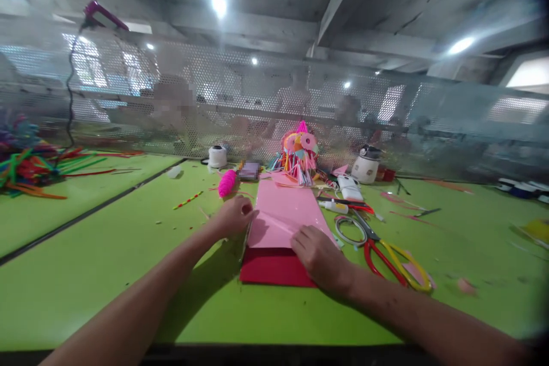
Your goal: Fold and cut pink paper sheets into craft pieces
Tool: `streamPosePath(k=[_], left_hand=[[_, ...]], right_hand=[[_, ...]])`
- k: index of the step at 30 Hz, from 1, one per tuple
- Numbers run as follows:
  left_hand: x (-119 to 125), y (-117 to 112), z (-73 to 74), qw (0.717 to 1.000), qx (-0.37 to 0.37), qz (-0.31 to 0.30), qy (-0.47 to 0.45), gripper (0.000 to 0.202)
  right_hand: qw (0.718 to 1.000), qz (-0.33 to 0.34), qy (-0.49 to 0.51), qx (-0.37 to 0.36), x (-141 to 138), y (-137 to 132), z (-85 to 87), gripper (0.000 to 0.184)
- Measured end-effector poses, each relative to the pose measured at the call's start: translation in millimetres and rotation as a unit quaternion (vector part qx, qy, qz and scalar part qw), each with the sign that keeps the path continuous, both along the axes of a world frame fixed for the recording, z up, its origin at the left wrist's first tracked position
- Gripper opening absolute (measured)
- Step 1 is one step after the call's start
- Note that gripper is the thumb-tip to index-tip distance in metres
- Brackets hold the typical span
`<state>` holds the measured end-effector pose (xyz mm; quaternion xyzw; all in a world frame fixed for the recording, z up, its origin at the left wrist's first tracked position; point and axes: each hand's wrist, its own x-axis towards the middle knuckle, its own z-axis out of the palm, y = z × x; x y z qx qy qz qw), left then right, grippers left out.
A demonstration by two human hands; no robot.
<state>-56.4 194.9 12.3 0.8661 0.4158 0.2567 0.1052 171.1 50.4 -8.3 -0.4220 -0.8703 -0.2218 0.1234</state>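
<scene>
A pink sheet of paper (285, 200) lies in front of me, over a red sheet (274, 267) that shows along its near edge. Across the pink one runs a thin pale strip (274, 222), stretched between my two hands. At the left edge of the sheet, my left hand (234, 217) is closed, pinching the strip's left end. My right hand (319, 254) has its fingers curled together at the other end, low over the right side of the paper; its fingertips are partly hidden.
Scissors with red and yellow handles (397, 257), a tape roll (350, 231) and a glue bottle (334, 206) lie to the right. Behind the paper stands a fringed paper figure (300, 151). A bright pink bundle (227, 183) is at left, pipe cleaners (30, 174) farther left.
</scene>
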Motion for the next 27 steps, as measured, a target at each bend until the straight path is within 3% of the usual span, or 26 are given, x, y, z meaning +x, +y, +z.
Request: streamPosePath(k=[4, 10, 14, 17, 22, 25, 27], left_hand=[[-0.2, 5.4, -3.9, 0.995, -0.003, 0.001, -0.096, 0.024], [3.2, -2.9, 7.7, 0.957, -0.093, -0.029, -0.273, 0.055], [2.9, -10.0, 16.0, 0.933, -0.154, -0.073, -0.316, 0.059], [3.2, -10.6, 16.7, 0.931, -0.160, -0.084, -0.318, 0.061], [6.3, -2.1, 9.9, 0.930, -0.164, -0.083, -0.320, 0.061], [10.0, 3.7, 4.8, 0.937, -0.167, -0.059, -0.302, 0.064], [13.2, 6.6, 5.0, 0.947, -0.158, -0.037, -0.279, 0.067]], right_hand=[[0.999, 0.013, 0.043, 0.017, 1.6, -1.6, -4.5, 0.017], [0.985, 0.115, 0.122, -0.025, -0.8, -19.9, 12.4, 0.016], [0.972, 0.124, 0.191, -0.052, -3.4, -31.7, 26.0, 0.017], [0.966, 0.133, 0.217, -0.051, -4.8, -34.8, 26.5, 0.017], [0.951, 0.194, 0.237, 0.038, 0.4, -40.6, 33.9, 0.017], [0.931, 0.124, 0.306, 0.158, 15.3, -46.2, 53.3, 0.014], [0.893, 0.031, 0.365, 0.263, 32.4, -47.1, 69.6, 0.008]])
